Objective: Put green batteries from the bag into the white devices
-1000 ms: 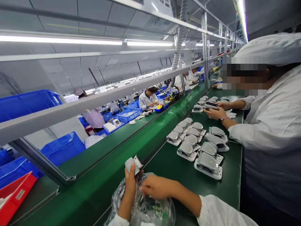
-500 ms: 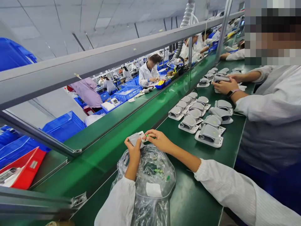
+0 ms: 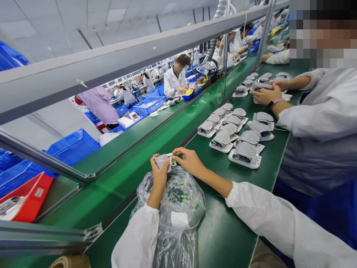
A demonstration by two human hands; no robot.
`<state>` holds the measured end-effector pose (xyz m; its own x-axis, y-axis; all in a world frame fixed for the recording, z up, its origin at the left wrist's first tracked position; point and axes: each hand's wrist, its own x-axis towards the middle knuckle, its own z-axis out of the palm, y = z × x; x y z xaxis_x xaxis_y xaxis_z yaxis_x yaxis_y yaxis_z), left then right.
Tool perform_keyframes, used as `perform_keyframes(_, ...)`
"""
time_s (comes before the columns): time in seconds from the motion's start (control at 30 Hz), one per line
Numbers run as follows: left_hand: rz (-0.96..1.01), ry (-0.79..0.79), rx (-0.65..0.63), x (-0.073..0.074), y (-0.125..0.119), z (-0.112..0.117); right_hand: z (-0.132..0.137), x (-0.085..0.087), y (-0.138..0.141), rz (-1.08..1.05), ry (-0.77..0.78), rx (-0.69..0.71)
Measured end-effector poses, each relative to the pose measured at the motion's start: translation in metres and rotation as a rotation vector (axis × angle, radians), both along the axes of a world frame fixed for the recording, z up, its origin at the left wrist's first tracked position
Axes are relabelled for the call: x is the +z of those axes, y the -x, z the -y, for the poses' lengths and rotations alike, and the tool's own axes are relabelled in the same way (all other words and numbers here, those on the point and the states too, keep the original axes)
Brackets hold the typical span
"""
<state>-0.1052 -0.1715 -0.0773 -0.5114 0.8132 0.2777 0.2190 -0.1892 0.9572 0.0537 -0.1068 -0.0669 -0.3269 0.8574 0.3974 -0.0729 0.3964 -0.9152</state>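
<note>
My left hand (image 3: pixel 160 174) is closed around a small grey and white plastic device (image 3: pixel 161 161), held above a clear plastic bag. My right hand (image 3: pixel 189 160) pinches at the device's right end, where a small green piece (image 3: pixel 173 158) shows by the fingertips. Whether that piece is still in the fingers or seated in the device is too small to tell. Below both hands, the clear plastic bag (image 3: pixel 178 242) lies open on the green bench, with small green parts (image 3: pixel 196 206) and a white label (image 3: pixel 180 219) in view.
Several grey cuffed units on white plates (image 3: pixel 245 153) stand in rows to the right. Beyond them a co-worker's hands (image 3: pixel 264 93) hold a similar unit. A metal rail (image 3: pixel 111 59) crosses ahead. At left are a red bin (image 3: pixel 36 197) and a tape roll (image 3: pixel 69 261).
My right fingertips have shifted slightly on the device's end, and the green piece now sits against it. The whole view has moved a little. The left hand keeps its hold.
</note>
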Motion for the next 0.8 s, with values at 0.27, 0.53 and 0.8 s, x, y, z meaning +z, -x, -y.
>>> perform_keyframes(0.27, -0.002, 0.01, 0.034, -0.001, 0.0, -0.001, -0.003, 0.005, -0.006, 0.125, -0.007, -0.038)
perform_keyframes(0.53, -0.014, 0.02, 0.016, -0.002, 0.0, -0.001, 0.001, 0.003, -0.005, 0.117, -0.04, -0.013)
perform_keyframes(0.8, -0.059, 0.008, -0.008, -0.001, -0.003, -0.001, -0.004, -0.008, -0.001, 0.199, -0.236, -0.017)
